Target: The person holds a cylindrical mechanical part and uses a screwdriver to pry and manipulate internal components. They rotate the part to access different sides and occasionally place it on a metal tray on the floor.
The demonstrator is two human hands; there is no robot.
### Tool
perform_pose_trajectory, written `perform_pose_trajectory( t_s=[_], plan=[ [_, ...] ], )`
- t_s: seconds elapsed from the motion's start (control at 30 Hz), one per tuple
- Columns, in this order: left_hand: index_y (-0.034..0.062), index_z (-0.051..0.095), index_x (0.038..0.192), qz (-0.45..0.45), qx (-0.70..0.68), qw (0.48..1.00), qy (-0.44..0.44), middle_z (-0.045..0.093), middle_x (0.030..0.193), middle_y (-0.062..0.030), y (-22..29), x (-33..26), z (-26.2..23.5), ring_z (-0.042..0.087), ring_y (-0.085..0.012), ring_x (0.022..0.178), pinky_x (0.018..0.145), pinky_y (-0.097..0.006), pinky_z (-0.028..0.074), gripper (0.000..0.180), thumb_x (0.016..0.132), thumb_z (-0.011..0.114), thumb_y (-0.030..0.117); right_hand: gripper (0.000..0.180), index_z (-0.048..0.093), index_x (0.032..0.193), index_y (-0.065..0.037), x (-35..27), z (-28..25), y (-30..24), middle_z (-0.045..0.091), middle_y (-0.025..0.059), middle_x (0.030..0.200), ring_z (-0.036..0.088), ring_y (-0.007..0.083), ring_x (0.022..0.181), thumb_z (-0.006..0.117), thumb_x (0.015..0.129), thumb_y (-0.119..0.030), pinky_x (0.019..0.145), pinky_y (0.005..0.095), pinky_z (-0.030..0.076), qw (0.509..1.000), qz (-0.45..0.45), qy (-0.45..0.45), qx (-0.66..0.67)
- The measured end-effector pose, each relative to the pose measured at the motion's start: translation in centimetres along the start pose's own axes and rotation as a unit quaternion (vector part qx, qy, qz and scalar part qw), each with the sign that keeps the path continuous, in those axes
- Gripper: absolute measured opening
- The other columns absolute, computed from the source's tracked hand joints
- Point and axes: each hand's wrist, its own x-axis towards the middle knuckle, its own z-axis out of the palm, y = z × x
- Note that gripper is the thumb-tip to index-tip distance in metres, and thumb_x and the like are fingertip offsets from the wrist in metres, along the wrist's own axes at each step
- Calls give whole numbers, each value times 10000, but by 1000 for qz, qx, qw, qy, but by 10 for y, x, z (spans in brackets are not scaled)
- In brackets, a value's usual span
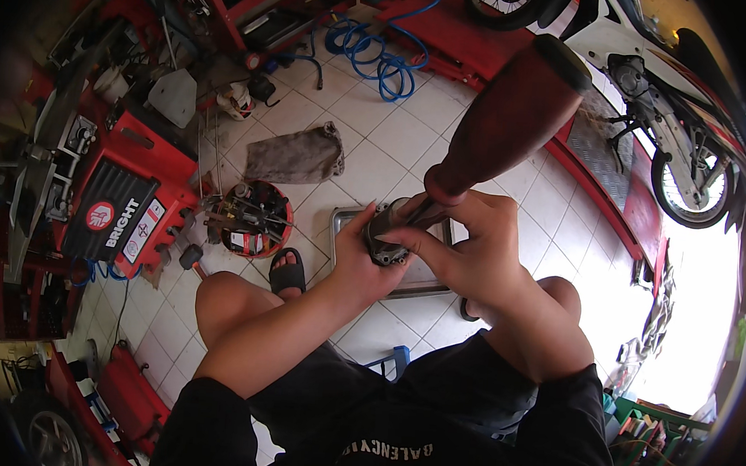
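Observation:
A dark grey metal cylindrical part (380, 244) sits in my left hand (360, 254), whose fingers wrap round its side. My right hand (474, 248) is closed on the shaft of a screwdriver (517, 114), just below its big dark red handle. That handle rises toward the camera, with a dark butt end. The shaft slants down to the metal part, and its tip is hidden by the part and my fingers. My right thumb lies against or very close to the part's upper edge. Under both hands a shallow metal tray (425, 287) rests on the tiled floor.
Left of the tray stands a red round tub (287, 219) of tools, with a grey rag (296, 156) beyond it. A red machine (110, 204) is farther left. Blue hose (392, 68) coils at the back. A motorcycle (654, 105) stands right, by a red lift platform (602, 191).

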Motion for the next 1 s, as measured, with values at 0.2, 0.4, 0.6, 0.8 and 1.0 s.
perform_pose_trajectory(
  t_s=[0.2, 0.4, 0.6, 0.8, 1.0],
  plan=[
    [51, 624, 1146, -120, -186, 970, -105, 686, 1098, -134, -1, 14, -28, 646, -300, 1059, 873, -442, 499, 366, 1021, 484, 365, 870, 541, 1353, 12, 2, -17, -3, 603, 210, 1331, 578, 326, 1282, 967, 641, -248, 1027, 419, 465, 993, -59, -97, 39],
    [42, 634, 1033, -123, -217, 962, 113, 647, 961, -116, 1, 8, -5, 565, -284, 889, 788, -378, 436, 315, 990, 514, 330, 1523, 5, 1587, 0, 44, -62, -18, 346, 314, 1530, 457, 478, 1350, 943, 546, -599, 1064, 560, 432, 904, -56, -68, 418],
    [95, 647, 1001, -157, -151, 965, 145, 702, 1028, -100, -7, 8, -2, 610, -276, 947, 795, -400, 439, 238, 941, 612, 323, 330, 604, 899, -14, 83, -73, -2, 676, 159, 792, 676, 259, 683, 822, 840, -255, 605, 362, 561, 668, -295, -345, 590],
    [112, 641, 985, -194, -140, 959, 150, 696, 1002, -84, -10, 6, -23, 613, -251, 895, 692, -373, 427, 248, 909, 661, 348, 299, 528, 694, -56, 52, -55, -23, 569, 58, 585, 493, 149, 431, 707, 912, -155, 403, 273, 357, 737, -211, -227, 601],
    [110, 620, 983, -133, -129, 959, 213, 694, 977, -75, -7, 2, -14, 613, -232, 861, 649, -356, 406, 212, 920, 640, 311, 313, 411, 796, -118, 25, -38, -63, 383, -29, 543, 346, 84, 419, 410, 1075, -260, 412, 260, 322, 892, -36, 79, 444]
  ],
)
